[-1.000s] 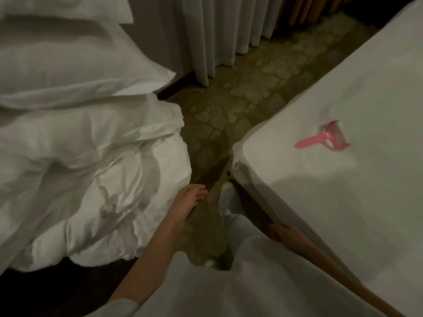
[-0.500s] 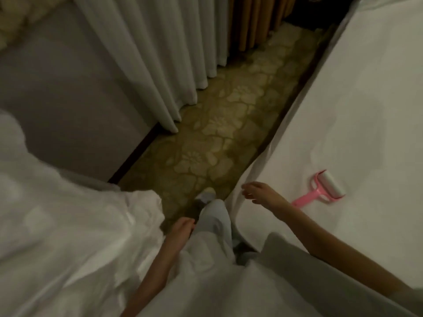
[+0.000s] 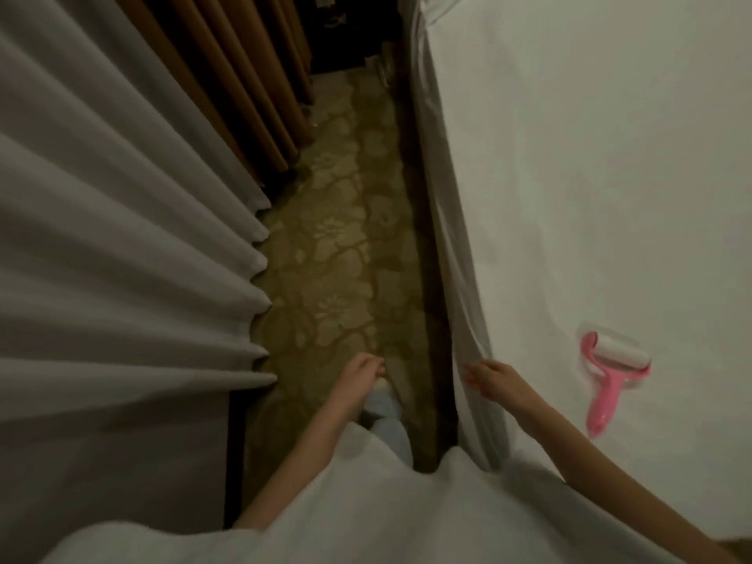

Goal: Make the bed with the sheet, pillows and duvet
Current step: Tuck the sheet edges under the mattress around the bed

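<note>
Sheet (image 3: 590, 189): smooth white cloth over bed, edge hanging just beside right hand (image 3: 490, 380), fingers loosely curled, holding nothing. Left hand (image 3: 360, 372) relaxed, empty, over patterned carpet (image 3: 337, 254). Pink lint roller (image 3: 610, 372) on sheet.

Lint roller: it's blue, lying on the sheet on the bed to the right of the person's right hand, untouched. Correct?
Not quite. The head view shows the lint roller is pink, not blue. The rest holds: it lies on the sheet, right of the right hand, untouched.

We find no legible text, label, brand, number or sign: none on the bed sheet (image 3: 590, 164), none on the lint roller (image 3: 614, 372).
</note>
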### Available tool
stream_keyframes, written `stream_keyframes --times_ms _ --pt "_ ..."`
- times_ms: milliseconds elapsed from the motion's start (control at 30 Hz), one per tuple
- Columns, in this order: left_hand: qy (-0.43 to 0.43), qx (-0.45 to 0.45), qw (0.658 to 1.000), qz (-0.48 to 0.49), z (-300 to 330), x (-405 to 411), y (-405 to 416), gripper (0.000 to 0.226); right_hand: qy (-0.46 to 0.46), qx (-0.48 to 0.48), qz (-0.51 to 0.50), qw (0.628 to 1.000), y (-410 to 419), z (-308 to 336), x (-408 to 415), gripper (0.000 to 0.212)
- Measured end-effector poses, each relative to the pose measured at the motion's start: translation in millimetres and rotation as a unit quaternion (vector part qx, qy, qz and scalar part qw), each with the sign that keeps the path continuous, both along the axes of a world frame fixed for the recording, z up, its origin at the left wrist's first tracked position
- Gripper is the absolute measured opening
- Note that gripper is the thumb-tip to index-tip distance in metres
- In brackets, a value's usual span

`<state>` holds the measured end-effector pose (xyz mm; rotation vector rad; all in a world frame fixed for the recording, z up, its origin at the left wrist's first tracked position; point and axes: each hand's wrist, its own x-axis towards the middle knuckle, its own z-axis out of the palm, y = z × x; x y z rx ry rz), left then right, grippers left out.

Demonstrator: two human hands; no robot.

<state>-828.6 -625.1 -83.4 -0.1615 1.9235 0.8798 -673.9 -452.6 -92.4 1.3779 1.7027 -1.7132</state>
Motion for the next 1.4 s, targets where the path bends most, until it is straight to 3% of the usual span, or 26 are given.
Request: stream_keyframes --times_ms 167,467,633,900,1167,1400 --pt "0.017 0.048 0.999 -0.014 19.2 -98.7 24.9 0.024 -0.071 -0.007 -0.041 0.997 -8.8 -18.3 -30.3 0.03" --pt "0.028 0.084 0.995 0.039 -3.6 -255.0 82.2 0.028 -0.096 0.0 -0.069 0.993 31.1 -58.2 -153.4 0.027" --pt "0.03 0.072 0.995 0.064 -20.5 -361.3 124.6 0.029 -0.09 -0.003 -0.015 0.996 101.4 -77.8 -273.8 0.033" --pt "0.009 0.016 0.994 0.112 -18.2 -496.3 176.6 0.019 0.01 0.01 -0.033 0.999 235.7 -34.5 -490.3 0.028" --pt "0.001 -0.041 0.999 0.032 -31.7 -637.2 245.6 0.019 0.054 -0.02 -0.075 0.996 353.3 -13.8 -658.6 0.029" --pt "0.028 -0.034 0.997 -0.059 -32.8 -792.4 377.7 0.024 0.056 -0.011 -0.162 0.985 451.8 -9.4 -781.2 0.032"
